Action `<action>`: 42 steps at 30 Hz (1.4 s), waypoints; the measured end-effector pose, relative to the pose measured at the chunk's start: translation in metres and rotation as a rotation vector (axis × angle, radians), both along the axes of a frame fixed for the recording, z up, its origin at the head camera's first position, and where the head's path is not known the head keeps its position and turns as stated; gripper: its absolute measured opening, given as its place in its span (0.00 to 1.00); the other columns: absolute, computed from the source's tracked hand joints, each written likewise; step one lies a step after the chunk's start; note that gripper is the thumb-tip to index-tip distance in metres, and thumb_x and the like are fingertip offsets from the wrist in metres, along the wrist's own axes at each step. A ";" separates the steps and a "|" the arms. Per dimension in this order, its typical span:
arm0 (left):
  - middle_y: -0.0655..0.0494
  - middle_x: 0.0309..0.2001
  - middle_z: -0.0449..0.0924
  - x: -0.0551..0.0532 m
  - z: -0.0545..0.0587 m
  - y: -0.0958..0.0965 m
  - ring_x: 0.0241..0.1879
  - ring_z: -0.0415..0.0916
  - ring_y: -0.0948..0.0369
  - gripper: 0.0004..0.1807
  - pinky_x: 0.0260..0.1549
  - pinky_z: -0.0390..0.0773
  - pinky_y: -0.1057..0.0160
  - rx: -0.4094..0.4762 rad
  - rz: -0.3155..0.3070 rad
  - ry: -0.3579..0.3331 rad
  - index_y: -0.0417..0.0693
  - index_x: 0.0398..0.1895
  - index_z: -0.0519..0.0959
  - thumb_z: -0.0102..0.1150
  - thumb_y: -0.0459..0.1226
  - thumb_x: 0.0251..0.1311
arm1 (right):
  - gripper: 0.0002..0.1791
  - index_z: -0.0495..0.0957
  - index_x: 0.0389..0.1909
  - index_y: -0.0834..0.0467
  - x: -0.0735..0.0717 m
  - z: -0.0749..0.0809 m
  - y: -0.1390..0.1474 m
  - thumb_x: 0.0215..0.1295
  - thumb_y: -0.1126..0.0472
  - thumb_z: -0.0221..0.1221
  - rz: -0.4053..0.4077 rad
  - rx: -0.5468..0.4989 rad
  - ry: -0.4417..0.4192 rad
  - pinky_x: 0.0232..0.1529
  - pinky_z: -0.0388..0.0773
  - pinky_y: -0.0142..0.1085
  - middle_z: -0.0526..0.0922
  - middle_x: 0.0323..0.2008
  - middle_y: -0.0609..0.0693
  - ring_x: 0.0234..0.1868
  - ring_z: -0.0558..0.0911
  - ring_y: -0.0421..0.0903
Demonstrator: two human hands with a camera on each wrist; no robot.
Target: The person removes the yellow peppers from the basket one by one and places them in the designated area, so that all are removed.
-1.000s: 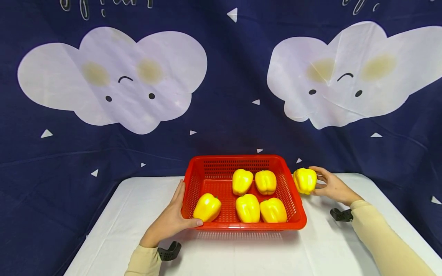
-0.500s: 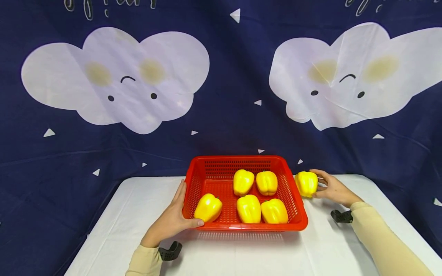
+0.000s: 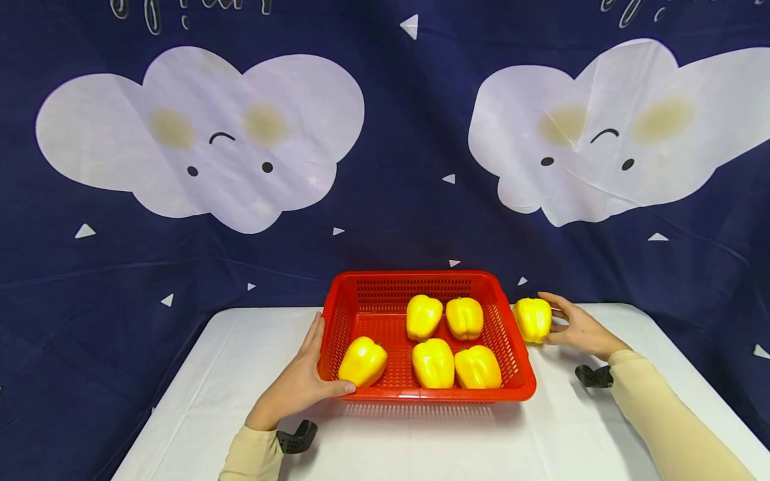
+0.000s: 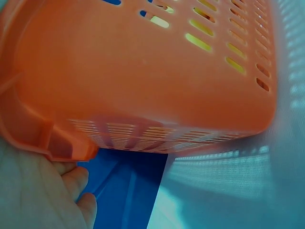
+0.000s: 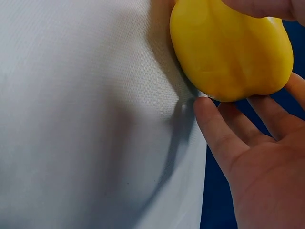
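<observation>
A red plastic basket [image 3: 385,394] with slotted walls sits on the white table, in the middle of the head view. Inside it lie several yellow bell peppers, one of them a pepper [image 3: 363,362] at the front left, apart from the rest. My left hand [image 3: 295,384] holds the basket's front left corner, thumb on the front rim and fingers along the left side. Just outside the basket's right wall, my right hand [image 3: 579,329] grips another yellow bell pepper [image 3: 533,320]. In the right wrist view its thumb and fingers lie around that bell pepper [image 5: 231,52].
A white cloth covers the table [image 3: 415,444]. Behind it hangs a dark blue curtain [image 3: 409,200] with clouds, close to the basket's back. Black wrist mounts [image 3: 297,437] sit on both wrists.
The view shifted slightly between the first two frames. My right hand and its bell pepper stay almost still beside the basket; the left hand keeps its place on the corner.
</observation>
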State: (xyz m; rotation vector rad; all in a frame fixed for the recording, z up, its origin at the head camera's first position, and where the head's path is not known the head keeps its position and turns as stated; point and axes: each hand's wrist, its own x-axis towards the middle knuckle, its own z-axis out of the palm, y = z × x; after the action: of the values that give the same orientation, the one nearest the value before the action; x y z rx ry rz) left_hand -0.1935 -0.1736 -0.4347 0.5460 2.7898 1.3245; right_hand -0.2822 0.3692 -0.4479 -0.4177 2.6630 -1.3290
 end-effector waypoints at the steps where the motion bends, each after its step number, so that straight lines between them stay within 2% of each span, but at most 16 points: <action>1: 0.45 0.81 0.28 0.000 0.000 0.000 0.78 0.41 0.41 0.72 0.68 0.55 0.35 0.003 -0.001 0.000 0.41 0.81 0.35 0.77 0.54 0.46 | 0.55 0.47 0.77 0.68 0.000 0.000 0.000 0.53 0.67 0.71 0.003 0.002 0.001 0.59 0.74 0.57 0.57 0.71 0.73 0.66 0.66 0.73; 10: 0.43 0.81 0.28 -0.001 -0.001 -0.001 0.77 0.41 0.40 0.72 0.68 0.55 0.34 0.009 -0.008 0.026 0.39 0.81 0.35 0.77 0.53 0.47 | 0.54 0.48 0.76 0.69 0.003 0.002 0.002 0.54 0.66 0.72 0.007 -0.002 0.002 0.59 0.73 0.56 0.56 0.72 0.72 0.66 0.66 0.74; 15: 0.44 0.81 0.27 -0.001 -0.002 -0.001 0.77 0.41 0.40 0.72 0.68 0.55 0.35 0.000 -0.005 0.015 0.40 0.81 0.34 0.77 0.55 0.47 | 0.53 0.50 0.75 0.71 0.005 0.006 0.004 0.54 0.68 0.72 0.029 -0.017 0.056 0.59 0.73 0.55 0.55 0.72 0.73 0.67 0.65 0.74; 18: 0.43 0.81 0.27 -0.001 -0.002 0.000 0.77 0.41 0.40 0.72 0.68 0.55 0.35 -0.005 -0.004 0.012 0.40 0.81 0.34 0.77 0.55 0.47 | 0.51 0.51 0.75 0.72 0.007 0.012 0.004 0.55 0.68 0.71 0.033 -0.007 0.106 0.59 0.77 0.41 0.56 0.72 0.74 0.67 0.63 0.74; 21: 0.43 0.81 0.28 -0.001 -0.001 0.000 0.77 0.41 0.40 0.72 0.68 0.56 0.35 -0.010 -0.002 0.010 0.39 0.81 0.34 0.77 0.55 0.47 | 0.51 0.52 0.75 0.70 0.007 0.019 0.003 0.55 0.67 0.72 0.019 -0.003 0.150 0.57 0.74 0.26 0.58 0.71 0.73 0.66 0.64 0.72; 24: 0.43 0.81 0.28 0.000 -0.001 0.000 0.77 0.41 0.40 0.72 0.68 0.56 0.35 -0.013 0.002 0.009 0.39 0.80 0.35 0.77 0.55 0.47 | 0.50 0.55 0.74 0.70 0.007 0.024 0.001 0.55 0.67 0.73 0.009 -0.005 0.213 0.55 0.70 0.19 0.61 0.70 0.72 0.64 0.68 0.63; 28: 0.43 0.81 0.28 0.000 -0.001 -0.001 0.77 0.41 0.40 0.72 0.68 0.55 0.36 -0.009 -0.001 0.015 0.38 0.80 0.35 0.77 0.55 0.47 | 0.48 0.57 0.74 0.68 0.008 0.032 -0.008 0.56 0.65 0.73 -0.005 -0.021 0.274 0.55 0.70 0.18 0.64 0.69 0.70 0.62 0.71 0.41; 31: 0.43 0.81 0.28 -0.001 -0.001 -0.001 0.77 0.41 0.40 0.72 0.69 0.55 0.36 -0.004 -0.004 0.020 0.38 0.80 0.34 0.77 0.55 0.47 | 0.47 0.58 0.74 0.67 0.009 0.039 -0.015 0.58 0.64 0.73 -0.003 -0.037 0.294 0.55 0.71 0.19 0.64 0.69 0.69 0.60 0.70 0.30; 34: 0.43 0.81 0.28 -0.001 -0.001 -0.001 0.77 0.41 0.41 0.72 0.69 0.55 0.37 -0.003 -0.006 0.021 0.37 0.80 0.34 0.77 0.55 0.47 | 0.45 0.58 0.73 0.67 0.011 0.047 -0.025 0.59 0.65 0.72 0.006 -0.048 0.314 0.56 0.72 0.21 0.65 0.69 0.69 0.61 0.71 0.32; 38: 0.43 0.81 0.28 -0.001 -0.001 -0.001 0.77 0.41 0.41 0.72 0.69 0.54 0.37 -0.005 -0.006 0.023 0.37 0.80 0.35 0.77 0.55 0.47 | 0.44 0.60 0.73 0.66 0.015 0.059 -0.039 0.59 0.65 0.72 0.006 -0.051 0.329 0.56 0.73 0.23 0.67 0.68 0.67 0.63 0.73 0.43; 42: 0.43 0.81 0.28 -0.001 -0.001 -0.001 0.78 0.41 0.41 0.72 0.69 0.54 0.37 -0.002 -0.006 0.022 0.37 0.80 0.35 0.77 0.55 0.47 | 0.42 0.62 0.72 0.63 0.019 0.071 -0.054 0.59 0.66 0.71 0.002 -0.055 0.332 0.56 0.73 0.23 0.69 0.68 0.65 0.61 0.74 0.45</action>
State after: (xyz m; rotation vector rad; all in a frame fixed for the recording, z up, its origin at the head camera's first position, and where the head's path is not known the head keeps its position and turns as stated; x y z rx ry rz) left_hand -0.1942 -0.1743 -0.4358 0.5713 2.8044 1.3221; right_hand -0.2631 0.3151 -0.3769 -0.7045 2.8881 -1.4468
